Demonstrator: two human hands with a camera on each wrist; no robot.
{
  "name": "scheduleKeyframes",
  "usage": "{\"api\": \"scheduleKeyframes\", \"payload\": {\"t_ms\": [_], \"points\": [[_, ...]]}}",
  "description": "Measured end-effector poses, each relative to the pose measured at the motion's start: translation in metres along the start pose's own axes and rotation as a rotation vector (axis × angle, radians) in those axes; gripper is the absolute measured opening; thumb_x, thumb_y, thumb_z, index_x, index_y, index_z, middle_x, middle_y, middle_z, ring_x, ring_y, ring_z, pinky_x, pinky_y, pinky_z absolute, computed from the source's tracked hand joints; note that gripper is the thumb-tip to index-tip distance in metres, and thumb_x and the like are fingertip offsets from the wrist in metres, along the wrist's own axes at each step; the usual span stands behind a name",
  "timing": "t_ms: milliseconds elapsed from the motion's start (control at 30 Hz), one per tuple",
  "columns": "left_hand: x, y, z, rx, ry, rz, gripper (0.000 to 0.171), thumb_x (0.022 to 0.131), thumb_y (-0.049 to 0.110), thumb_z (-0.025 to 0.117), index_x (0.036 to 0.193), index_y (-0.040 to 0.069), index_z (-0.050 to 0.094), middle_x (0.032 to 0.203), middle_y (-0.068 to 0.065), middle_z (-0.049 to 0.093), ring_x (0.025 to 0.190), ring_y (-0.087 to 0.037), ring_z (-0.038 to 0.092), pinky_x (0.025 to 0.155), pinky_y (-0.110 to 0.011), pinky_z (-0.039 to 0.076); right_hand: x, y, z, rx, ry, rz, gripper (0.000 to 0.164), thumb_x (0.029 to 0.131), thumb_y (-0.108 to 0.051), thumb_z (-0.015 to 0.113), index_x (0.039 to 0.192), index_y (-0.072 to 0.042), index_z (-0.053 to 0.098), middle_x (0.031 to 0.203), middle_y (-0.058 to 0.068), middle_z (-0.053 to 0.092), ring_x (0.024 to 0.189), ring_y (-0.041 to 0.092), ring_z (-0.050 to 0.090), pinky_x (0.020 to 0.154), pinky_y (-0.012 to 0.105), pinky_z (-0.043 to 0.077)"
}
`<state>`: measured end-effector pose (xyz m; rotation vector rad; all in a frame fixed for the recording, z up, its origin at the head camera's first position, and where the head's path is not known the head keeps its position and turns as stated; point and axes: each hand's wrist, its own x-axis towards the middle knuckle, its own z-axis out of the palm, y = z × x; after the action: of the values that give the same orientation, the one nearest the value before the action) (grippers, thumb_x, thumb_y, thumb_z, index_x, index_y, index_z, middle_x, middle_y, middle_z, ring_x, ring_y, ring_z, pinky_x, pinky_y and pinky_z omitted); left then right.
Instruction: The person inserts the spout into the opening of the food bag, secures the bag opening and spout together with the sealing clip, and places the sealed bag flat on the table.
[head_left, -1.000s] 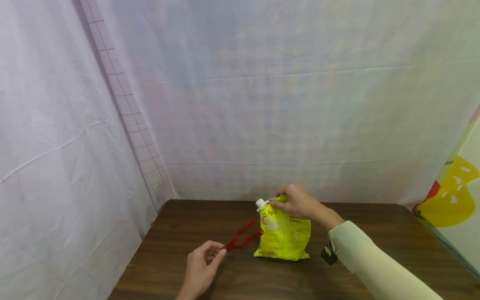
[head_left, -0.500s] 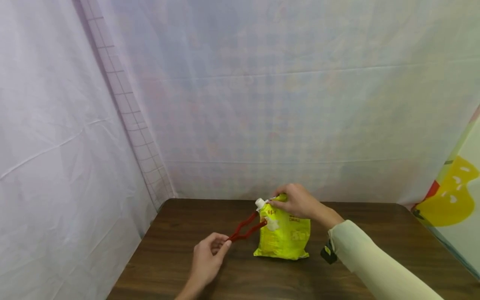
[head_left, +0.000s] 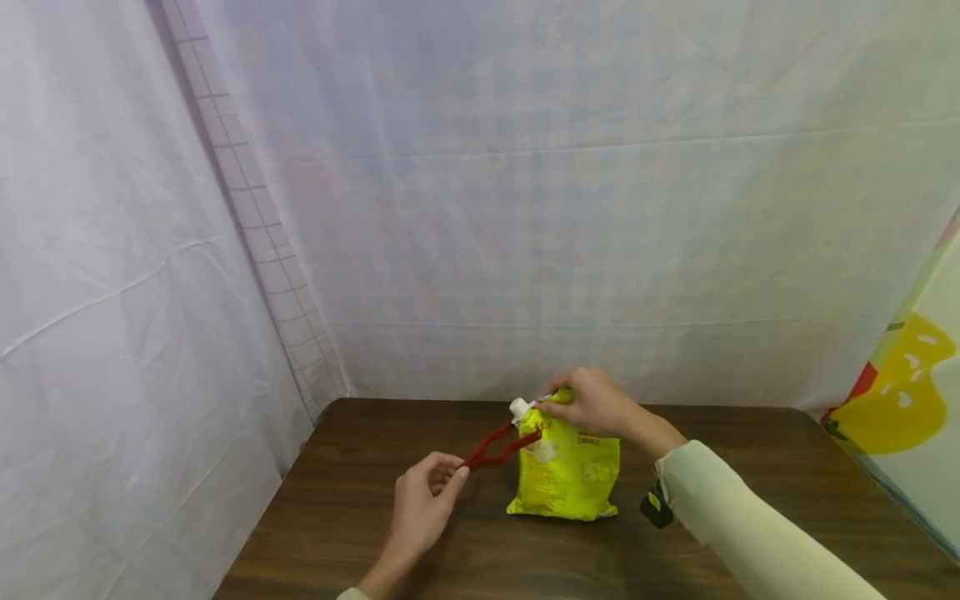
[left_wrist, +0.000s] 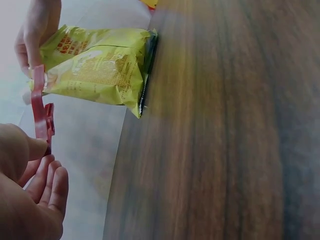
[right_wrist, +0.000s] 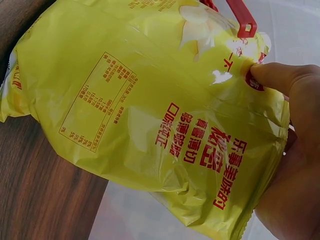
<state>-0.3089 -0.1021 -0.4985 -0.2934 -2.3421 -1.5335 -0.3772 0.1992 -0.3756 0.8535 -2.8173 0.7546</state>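
Pale sleeve [head_left: 757, 525], black wrist device [head_left: 658, 512], yellow marking [head_left: 655, 502]

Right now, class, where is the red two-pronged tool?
In the head view, the red tool is low near the middle, pinched in the left hand, its far end at the upper left of the yellow bag, just below the white cap.

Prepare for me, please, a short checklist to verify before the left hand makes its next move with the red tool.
1. Left hand grips the red tool: ok, pinched at its near end.
2. Right hand holds the yellow bag: ok, at its top.
3. Bag stands on the table: looks ok.
4. Tool's two arms are apart: ok, spread toward the bag.
5. One arm is in front of the bag, the other behind: cannot tell; only the front one shows clearly.
6. Tool is clear of the white cap: cannot tell; they are very close.
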Motion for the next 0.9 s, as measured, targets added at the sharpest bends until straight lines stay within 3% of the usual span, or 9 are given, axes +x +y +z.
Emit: {"api": "scheduleKeyframes", "payload": {"t_ms": [900], "points": [[0.011,0.009,0.024,-0.080,0.044,0.020,0.005,0.098,0.015,0.081,0.101,0.011,0.079,0.093,-0.002,0.080,0.084,-0.010,0.074,0.077,-0.022,0.062,0.000,-0.001,0.002,0.039,0.001,-0.004,0.016,0.106,-0.033,0.073,0.100,-0.021,0.082,0.084,-0.007,0.077,0.049,0.009,0.053,0.049,0.029,0.049]]}}
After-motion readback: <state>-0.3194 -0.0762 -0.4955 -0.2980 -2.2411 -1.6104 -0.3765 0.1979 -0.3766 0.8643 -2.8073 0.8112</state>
